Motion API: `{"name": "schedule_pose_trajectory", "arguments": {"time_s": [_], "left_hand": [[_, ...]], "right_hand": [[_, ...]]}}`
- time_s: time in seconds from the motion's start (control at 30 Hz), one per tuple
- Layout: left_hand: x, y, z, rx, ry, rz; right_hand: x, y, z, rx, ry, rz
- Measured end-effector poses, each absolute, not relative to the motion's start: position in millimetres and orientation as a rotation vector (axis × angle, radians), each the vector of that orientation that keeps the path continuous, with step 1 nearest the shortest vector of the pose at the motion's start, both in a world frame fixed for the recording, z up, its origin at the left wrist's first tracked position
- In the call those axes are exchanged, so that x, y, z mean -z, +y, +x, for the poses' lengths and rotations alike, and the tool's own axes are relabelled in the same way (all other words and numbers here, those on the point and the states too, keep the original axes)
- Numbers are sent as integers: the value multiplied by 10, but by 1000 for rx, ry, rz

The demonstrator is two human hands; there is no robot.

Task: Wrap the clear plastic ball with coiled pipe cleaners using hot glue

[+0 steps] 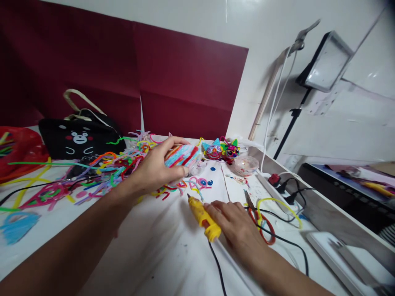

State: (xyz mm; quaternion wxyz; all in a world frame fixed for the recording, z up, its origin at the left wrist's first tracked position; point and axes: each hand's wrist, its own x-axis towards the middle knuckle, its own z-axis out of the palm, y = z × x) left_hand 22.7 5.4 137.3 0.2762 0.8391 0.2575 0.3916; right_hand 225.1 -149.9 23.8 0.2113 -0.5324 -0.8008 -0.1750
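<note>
My left hand (160, 164) curves around a rounded piece covered in striped pipe cleaners (182, 156), with the thumb below and the fingers over its top. Red, orange, pale blue and pink bands show on it. My right hand (234, 226) has its fingers against the side of a yellow hot glue gun (203, 218), whose nozzle points away toward the decorated pieces. The right thumb is hidden. To the right of that hand lie scissors (262, 226) with orange-red handles, partly under a yellow pipe cleaner (282, 202).
Tangled pipe cleaners (117, 164) spread across the left side before a black bag (80, 137). Two colourful cat-eared pieces (220, 149) and a clear bowl (245, 165) stand at the back. A power strip (279, 193) with black cables runs along the right edge.
</note>
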Motion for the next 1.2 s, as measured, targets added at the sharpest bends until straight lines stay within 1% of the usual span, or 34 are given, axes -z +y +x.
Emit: {"name": "schedule_pose_trajectory", "arguments": {"time_s": [0.17,0.3,0.37,0.43,0.47,0.53,0.6,0.67,0.83,1.2], "left_hand": [[-1354,-29,296,-1065,683,2330],[-1395,-106,288,-1084,671,2381],[-1406,-136,274,-1096,676,2406],[-1407,-162,263,-1113,679,2447],[-1407,-175,259,-1126,678,2470],[-1408,-203,256,-1156,672,2510],[-1414,-235,257,-1170,674,2542],[-1421,-264,261,-1179,672,2576],[-1415,-291,277,-1247,616,2631],[-1361,-276,285,-1286,582,2675]], "right_hand": [[-22,-1415,2091,617,-2362,-1436],[10,-1447,2066,548,-2482,-1383],[-97,-1507,2076,369,-2500,-1348],[-289,-1561,2090,-27,-2404,-1349],[-404,-1575,2094,-214,-2274,-1334],[-642,-1563,2085,-458,-1883,-1292],[-847,-1500,2047,-646,-1519,-1256],[-990,-1413,1984,-778,-1281,-1180],[-1106,-1246,1832,-890,-1050,-946],[-1092,-1178,1773,-957,-937,-908]]}}
